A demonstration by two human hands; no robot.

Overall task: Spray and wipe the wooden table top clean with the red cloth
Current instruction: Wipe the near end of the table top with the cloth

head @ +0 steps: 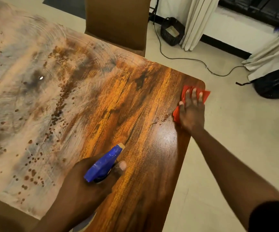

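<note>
Right hand [191, 113] flat, fingers spread, pressing red cloth [184, 97] onto desk [135, 101] at far right corner, cloth spilling slightly over edge; likely to catch droplets near that rim. Left hand [85, 181] wrapped round blue spray bottle [104, 163] above near edge, nozzle aimed across wood, finger at trigger, ready for next squirt. Left half of desk still cloudy, spotted: most wiping remains there.
</note>
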